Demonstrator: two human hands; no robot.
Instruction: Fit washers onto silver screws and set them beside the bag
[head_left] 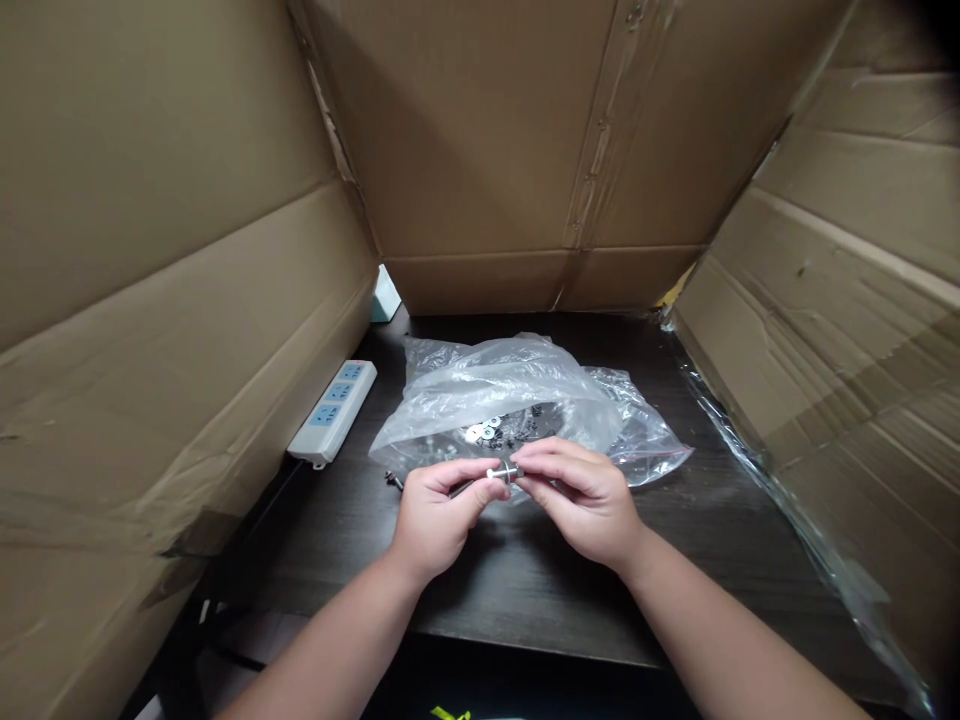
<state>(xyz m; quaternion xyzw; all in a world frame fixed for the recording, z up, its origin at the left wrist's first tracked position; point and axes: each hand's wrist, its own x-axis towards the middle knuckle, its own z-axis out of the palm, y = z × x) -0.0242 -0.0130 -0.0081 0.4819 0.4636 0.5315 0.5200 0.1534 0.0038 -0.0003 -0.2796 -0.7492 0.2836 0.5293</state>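
Note:
My left hand (pixel 435 515) and my right hand (pixel 581 495) meet just above the dark wooden table (pixel 487 580). Both pinch a small metal bolt (pixel 501 473) with a washer or nut on it, held level between the fingertips. The left fingers grip the shaft end, the right fingers close round the other end. Right behind the hands lies a clear plastic bag (pixel 517 400) with several small washers and dark screws (pixel 499 430) inside. A loose screw (pixel 393 480) lies on the table just left of my left hand.
Cardboard sheets wall the table in on the left (pixel 165 300), at the back (pixel 525 150) and on the right (pixel 847 300). A white power strip (pixel 334 410) lies along the left cardboard. Clear plastic film (pixel 810 540) trails down the right side.

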